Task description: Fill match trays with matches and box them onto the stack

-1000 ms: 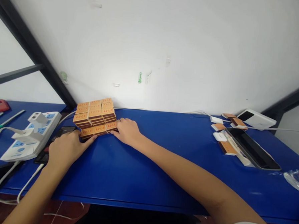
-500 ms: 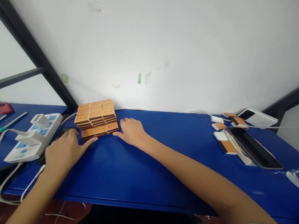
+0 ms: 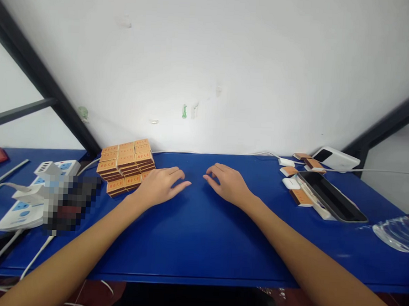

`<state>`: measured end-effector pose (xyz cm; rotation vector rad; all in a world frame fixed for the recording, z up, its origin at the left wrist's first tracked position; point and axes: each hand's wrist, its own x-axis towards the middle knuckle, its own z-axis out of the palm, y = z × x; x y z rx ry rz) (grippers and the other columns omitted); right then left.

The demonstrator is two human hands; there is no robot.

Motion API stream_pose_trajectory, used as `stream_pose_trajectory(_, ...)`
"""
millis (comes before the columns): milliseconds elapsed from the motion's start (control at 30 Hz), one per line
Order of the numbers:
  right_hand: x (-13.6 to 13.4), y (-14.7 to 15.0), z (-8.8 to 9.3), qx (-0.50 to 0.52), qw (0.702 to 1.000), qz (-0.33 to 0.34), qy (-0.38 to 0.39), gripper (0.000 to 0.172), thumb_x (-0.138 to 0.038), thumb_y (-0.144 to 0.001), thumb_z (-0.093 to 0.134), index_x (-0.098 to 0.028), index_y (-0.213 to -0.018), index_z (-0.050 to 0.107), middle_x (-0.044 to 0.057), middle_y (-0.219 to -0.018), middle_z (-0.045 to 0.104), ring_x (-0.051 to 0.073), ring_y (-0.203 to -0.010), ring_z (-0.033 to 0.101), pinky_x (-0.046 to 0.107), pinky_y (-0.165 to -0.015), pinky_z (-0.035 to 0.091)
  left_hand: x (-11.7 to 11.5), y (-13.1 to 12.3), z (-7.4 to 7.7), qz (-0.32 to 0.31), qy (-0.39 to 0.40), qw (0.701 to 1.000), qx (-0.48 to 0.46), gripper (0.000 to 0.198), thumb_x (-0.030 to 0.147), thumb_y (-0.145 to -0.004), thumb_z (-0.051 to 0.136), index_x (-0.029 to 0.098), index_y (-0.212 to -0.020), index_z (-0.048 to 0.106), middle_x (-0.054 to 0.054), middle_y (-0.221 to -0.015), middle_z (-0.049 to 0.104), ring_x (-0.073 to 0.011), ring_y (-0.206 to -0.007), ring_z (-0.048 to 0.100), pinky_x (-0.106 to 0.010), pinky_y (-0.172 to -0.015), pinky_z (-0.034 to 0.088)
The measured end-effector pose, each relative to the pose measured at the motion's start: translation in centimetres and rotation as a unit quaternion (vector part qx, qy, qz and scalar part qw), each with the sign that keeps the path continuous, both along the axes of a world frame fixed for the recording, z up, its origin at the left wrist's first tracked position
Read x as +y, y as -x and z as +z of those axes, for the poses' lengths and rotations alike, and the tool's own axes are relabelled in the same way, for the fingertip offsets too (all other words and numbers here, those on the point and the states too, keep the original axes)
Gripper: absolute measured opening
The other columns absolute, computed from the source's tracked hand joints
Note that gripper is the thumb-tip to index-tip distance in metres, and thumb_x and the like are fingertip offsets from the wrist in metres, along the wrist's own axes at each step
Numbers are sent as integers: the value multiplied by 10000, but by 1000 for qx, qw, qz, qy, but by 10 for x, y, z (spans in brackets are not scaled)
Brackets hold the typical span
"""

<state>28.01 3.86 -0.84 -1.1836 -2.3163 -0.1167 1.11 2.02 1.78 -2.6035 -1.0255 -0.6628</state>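
Note:
Bundled matchboxes [image 3: 123, 164], orange on top with red lettering and dark sides, are piled in layers at the back left of the blue table [image 3: 186, 243]. A lower row juts out at the pile's front. My left hand [image 3: 160, 185] hovers just right of this front row and covers its right end; its thumb and fingers are apart, with nothing between them. Farther right, my right hand [image 3: 226, 184] is over the table, fingers loosely curled and thumb apart, holding nothing. A gap of blue tabletop separates the two hands.
At left, a white power strip [image 3: 26, 214] with plugs and cables lies beside a pixelated dark object [image 3: 73, 205]. At right are a phone [image 3: 330, 196], loose matchboxes [image 3: 301, 198], a white earphone case [image 3: 290, 183], a white device [image 3: 337, 159] and clear plastic [image 3: 397, 234]. A wall stands behind.
Both hands have left the matchbox pile and moved right, the left from its left front corner, the right from its right side. The view has shifted slightly.

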Motion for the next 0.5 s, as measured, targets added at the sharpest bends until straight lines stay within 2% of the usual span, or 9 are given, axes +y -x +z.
stream_pose_trajectory(100, 4, -6, -12, 7, 1000, 7, -3, 147, -314, -1037, 601, -187, -1004, 667, 44, -911, 702, 183, -818, 643, 307, -728, 455, 6, -7, -15, -35, -21, 999, -34, 308, 456, -1046, 578, 173, -1006, 694, -12, -807, 717, -139, -644, 663, -269, -568, 427)
stream_pose_trajectory(200, -1, 1, -15, 3, 1000, 11, -16, 156, -287, -1052, 564, -188, -986, 664, 54, -934, 707, 187, -845, 648, 308, -728, 454, 3, -1, -26, -50, -16, 996, -68, 258, 418, -1034, 610, 182, -982, 699, 10, -743, 704, -115, -584, 641, -256, -546, 418)
stream_pose_trajectory(367, -11, 9, -8, -54, 997, 23, -50, 211, -319, -1067, 540, -182, -989, 681, 66, -935, 714, 203, -882, 654, 315, -700, 426, 0, 3, -23, -44, -17, 995, -84, 243, 386, -1041, 604, 185, -946, 701, 14, -733, 706, -106, -562, 632, -261, -543, 420)
stream_pose_trajectory(500, -4, -10, 2, -62, 995, -33, -67, 234, -310, -1072, 523, -176, -963, 681, 65, -915, 716, 201, -862, 652, 319, -701, 411, -5, -4, -22, -67, -16, 996, -62, 235, 367, -1051, 586, 188, -958, 706, 15, -736, 716, -114, -579, 652, -264, -547, 436)
